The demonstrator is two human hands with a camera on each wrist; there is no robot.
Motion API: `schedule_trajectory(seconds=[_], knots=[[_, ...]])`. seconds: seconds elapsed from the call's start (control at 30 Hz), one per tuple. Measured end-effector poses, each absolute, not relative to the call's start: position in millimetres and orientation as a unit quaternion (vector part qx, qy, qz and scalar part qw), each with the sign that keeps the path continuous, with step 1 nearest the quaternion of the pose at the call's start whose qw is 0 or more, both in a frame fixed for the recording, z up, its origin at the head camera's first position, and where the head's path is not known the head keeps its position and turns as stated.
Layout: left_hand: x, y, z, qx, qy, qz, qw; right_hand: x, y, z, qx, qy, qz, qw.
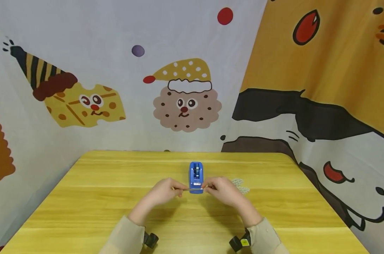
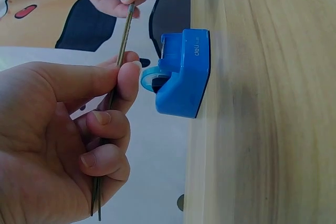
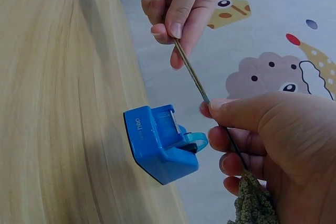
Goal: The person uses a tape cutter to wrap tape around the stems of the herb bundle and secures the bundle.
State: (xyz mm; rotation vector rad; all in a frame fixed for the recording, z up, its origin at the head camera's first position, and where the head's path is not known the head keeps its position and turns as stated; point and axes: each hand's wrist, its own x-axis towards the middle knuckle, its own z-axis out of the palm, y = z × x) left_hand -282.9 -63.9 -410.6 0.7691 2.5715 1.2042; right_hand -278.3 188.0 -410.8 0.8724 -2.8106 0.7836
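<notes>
My left hand point(image 1: 164, 190) pinches a pair of thin stems point(image 2: 125, 40) between thumb and forefinger, with its other fingers curled round their lower part. Two loose stem ends poke out below that palm in the left wrist view. The stems' other part is pinched by my right hand point(image 1: 221, 190), beside a small greyish-blue band. From under the right hand hangs a bumpy, green-grey leafy head point(image 3: 254, 203), partly cut off by the frame. Between the hands the stems cross just before a blue tape dispenser point(image 1: 196, 176), which stands upright with a tape roll in it.
The dispenser stands on a yellow wood-grain table point(image 1: 115, 176). Behind the table hangs a cloth point(image 1: 115, 46) printed with cartoon figures. Each wrist carries a small black camera mount point(image 1: 151, 240).
</notes>
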Motion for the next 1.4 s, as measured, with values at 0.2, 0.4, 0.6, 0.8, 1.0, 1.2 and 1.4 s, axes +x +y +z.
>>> schedule_trajectory(seconds=[0.2, 0.4, 0.6, 0.8, 1.0, 1.2, 1.4], knots=[[-283.6, -64.5, -410.8, 0.259, 0.871, 0.405, 0.101, -277.8, 185.4, -410.7, 0.297, -0.924, 0.236, 0.049], [-282.8, -65.6, -409.0, 0.252, 0.871, 0.409, 0.103, -278.0, 185.1, -411.7, 0.304, -0.918, 0.252, 0.043], [-283.1, -66.1, -407.4, 0.256, 0.871, 0.407, 0.101, -279.3, 183.8, -413.2, 0.315, -0.916, 0.234, 0.082], [-283.8, -66.2, -407.7, 0.263, 0.867, 0.41, 0.101, -279.6, 183.5, -415.3, 0.314, -0.915, 0.22, 0.123], [-282.6, -66.4, -406.9, 0.266, 0.867, 0.41, 0.095, -278.9, 183.3, -414.3, 0.312, -0.912, 0.24, 0.118], [-282.1, -66.8, -407.4, 0.263, 0.866, 0.414, 0.099, -278.2, 184.8, -412.7, 0.318, -0.908, 0.251, 0.107], [-282.4, -66.6, -408.0, 0.267, 0.866, 0.411, 0.095, -279.0, 186.0, -411.7, 0.322, -0.903, 0.269, 0.095]])
